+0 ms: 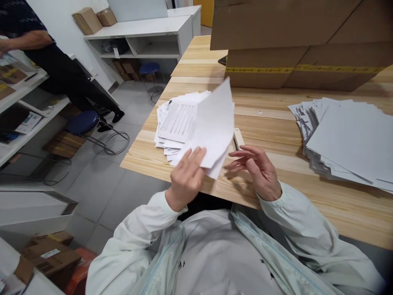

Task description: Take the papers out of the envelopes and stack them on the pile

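White paper sheets (215, 123), lifted and bent upward, are gripped at their lower edge by my left hand (188, 176); its thumb is hidden. Beneath and behind them a pile of printed papers (176, 123) lies loosely stacked near the table's left edge. My right hand (258, 168) is held just above the wood with its fingers apart and nothing in them. Close to its fingertips lies a small cream-coloured stapler (238, 139), partly covered by the hand. A larger stack of papers (353, 139) rests on the right side of the table.
Large cardboard boxes (260, 69) stand along the back of the wooden table (267, 110). A dark phone-like object (222, 60) lies beside them. At the left, a person (58, 57) stands at white shelving, near a blue stool (82, 122). Boxes (50, 254) sit on the floor.
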The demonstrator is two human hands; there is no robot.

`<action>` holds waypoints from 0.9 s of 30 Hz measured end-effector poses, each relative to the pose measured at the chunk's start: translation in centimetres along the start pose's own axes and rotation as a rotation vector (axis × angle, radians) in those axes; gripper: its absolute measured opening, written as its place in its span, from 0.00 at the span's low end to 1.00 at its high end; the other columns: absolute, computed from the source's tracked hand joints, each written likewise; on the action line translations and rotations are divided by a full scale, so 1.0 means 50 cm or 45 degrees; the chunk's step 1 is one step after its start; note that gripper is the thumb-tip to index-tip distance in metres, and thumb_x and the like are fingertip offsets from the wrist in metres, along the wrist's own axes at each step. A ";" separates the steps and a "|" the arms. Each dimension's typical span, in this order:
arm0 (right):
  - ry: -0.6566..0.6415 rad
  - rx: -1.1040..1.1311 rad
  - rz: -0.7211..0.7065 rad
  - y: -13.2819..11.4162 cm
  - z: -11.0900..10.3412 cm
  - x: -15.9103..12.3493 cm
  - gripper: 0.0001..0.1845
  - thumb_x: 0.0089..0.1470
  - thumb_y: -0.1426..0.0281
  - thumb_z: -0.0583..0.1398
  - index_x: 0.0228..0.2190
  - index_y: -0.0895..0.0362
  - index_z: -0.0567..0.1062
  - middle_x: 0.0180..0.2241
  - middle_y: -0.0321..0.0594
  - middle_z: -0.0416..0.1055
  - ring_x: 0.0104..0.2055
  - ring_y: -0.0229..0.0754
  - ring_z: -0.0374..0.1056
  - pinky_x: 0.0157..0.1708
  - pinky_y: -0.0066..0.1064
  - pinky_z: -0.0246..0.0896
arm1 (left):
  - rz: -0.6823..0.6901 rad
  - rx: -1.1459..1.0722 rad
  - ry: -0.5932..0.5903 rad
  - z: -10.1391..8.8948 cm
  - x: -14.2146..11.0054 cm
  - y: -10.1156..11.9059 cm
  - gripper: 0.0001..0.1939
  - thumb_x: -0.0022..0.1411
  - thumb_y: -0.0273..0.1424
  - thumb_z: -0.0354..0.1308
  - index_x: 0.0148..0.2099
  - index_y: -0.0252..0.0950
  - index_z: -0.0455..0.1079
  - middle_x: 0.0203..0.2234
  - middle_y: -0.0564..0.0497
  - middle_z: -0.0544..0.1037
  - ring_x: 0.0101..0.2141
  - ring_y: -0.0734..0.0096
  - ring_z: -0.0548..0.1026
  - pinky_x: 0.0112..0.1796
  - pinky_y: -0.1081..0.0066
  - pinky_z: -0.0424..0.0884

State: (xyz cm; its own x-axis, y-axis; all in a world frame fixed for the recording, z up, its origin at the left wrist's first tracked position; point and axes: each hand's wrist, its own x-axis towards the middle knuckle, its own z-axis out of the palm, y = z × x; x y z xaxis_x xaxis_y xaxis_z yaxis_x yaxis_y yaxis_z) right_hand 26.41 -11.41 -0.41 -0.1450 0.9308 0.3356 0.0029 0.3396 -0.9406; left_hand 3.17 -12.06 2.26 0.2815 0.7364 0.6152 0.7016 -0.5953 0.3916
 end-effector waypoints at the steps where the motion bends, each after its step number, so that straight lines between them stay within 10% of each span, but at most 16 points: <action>1: -0.019 0.043 0.023 -0.001 0.002 0.000 0.21 0.65 0.55 0.55 0.56 0.49 0.66 0.47 0.45 0.75 0.37 0.42 0.78 0.32 0.37 0.78 | 0.001 -0.052 -0.045 0.006 -0.019 0.016 0.17 0.71 0.28 0.45 0.38 0.40 0.76 0.54 0.46 0.78 0.57 0.60 0.74 0.61 0.51 0.70; 12: -0.144 0.132 0.459 0.039 -0.011 -0.006 0.32 0.58 0.42 0.55 0.30 0.57 0.79 0.28 0.44 0.79 0.28 0.45 0.76 0.26 0.34 0.76 | -0.173 -0.393 -0.179 0.065 -0.142 0.084 0.17 0.71 0.28 0.45 0.38 0.44 0.75 0.56 0.47 0.76 0.61 0.56 0.67 0.69 0.40 0.48; 19: 0.059 0.038 0.348 0.034 -0.027 -0.007 0.20 0.47 0.55 0.71 0.35 0.57 0.83 0.34 0.43 0.82 0.33 0.48 0.77 0.31 0.37 0.75 | -0.012 -0.521 -0.267 0.035 -0.135 0.103 0.10 0.66 0.41 0.57 0.43 0.48 0.78 0.54 0.49 0.79 0.62 0.53 0.68 0.65 0.44 0.61; 24: 0.298 0.049 0.040 0.028 -0.058 -0.011 0.16 0.39 0.61 0.75 0.33 0.51 0.84 0.38 0.40 0.82 0.39 0.48 0.78 0.41 0.40 0.77 | -0.648 -0.746 0.339 -0.024 -0.089 0.058 0.19 0.69 0.46 0.50 0.54 0.46 0.72 0.59 0.46 0.75 0.62 0.56 0.69 0.60 0.50 0.68; 27: 0.106 0.054 0.049 0.021 -0.062 -0.015 0.13 0.41 0.62 0.74 0.32 0.50 0.84 0.36 0.38 0.82 0.38 0.48 0.78 0.41 0.42 0.78 | -0.959 -1.266 -0.009 -0.026 -0.056 0.032 0.30 0.63 0.52 0.56 0.62 0.44 0.66 0.58 0.45 0.75 0.59 0.54 0.73 0.54 0.56 0.73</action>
State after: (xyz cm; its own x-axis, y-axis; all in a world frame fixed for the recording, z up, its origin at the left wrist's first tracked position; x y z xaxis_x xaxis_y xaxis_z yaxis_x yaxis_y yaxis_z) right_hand 29.56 -11.33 -1.47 -0.0629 0.9517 0.3006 -0.0355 0.2988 -0.9536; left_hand 2.67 -15.49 2.04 0.0304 0.9995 0.0108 -0.1079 -0.0074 0.9941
